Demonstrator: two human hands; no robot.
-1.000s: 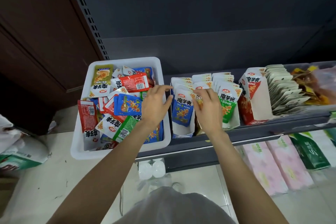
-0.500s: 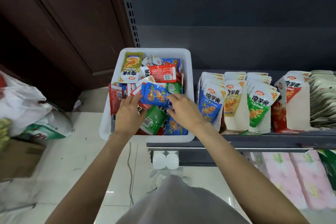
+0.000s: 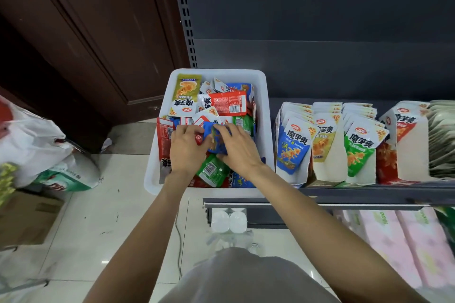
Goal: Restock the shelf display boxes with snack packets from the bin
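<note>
We've got both hands in the white bin (image 3: 267, 130), left hand (image 3: 187, 152) and right hand (image 3: 237, 147) gripping one blue packet (image 3: 216, 139).

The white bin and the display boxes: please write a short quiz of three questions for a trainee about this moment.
1. True or false: both hands are inside the white bin.
2. Which packet do the left hand and right hand grasp together? A) yellow B) blue C) green
3. Fill in: from the bin rightward, the front packets in the display boxes are blue, yellow, then ____.

Key
1. True.
2. B, the blue packet.
3. Green.
</note>
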